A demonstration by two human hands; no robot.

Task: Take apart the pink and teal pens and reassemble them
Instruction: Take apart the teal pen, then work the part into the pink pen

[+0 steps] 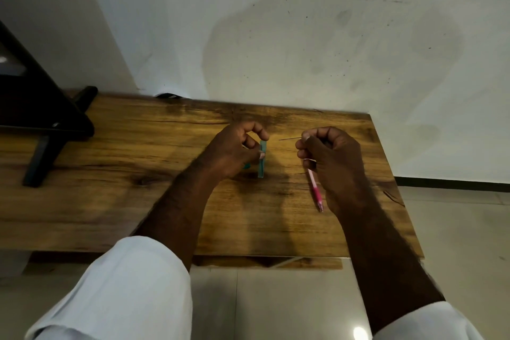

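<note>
My left hand (234, 150) pinches the teal pen barrel (262, 160), which stands nearly upright with its lower end on the wooden table (138, 188). A small teal piece (246, 166) shows just under that hand. My right hand (331, 157) is closed around a thin refill (289, 138) whose fine tip points left toward the teal barrel, with a gap between them. The pink pen (316, 190) lies on the table below my right hand, partly covered by it, its tip toward me.
A black stand with angled legs (49, 130) occupies the table's left end. The white wall (276, 36) rises right behind the table. The table's right edge (397, 188) drops to a tiled floor. White sleeves cover both forearms near the camera.
</note>
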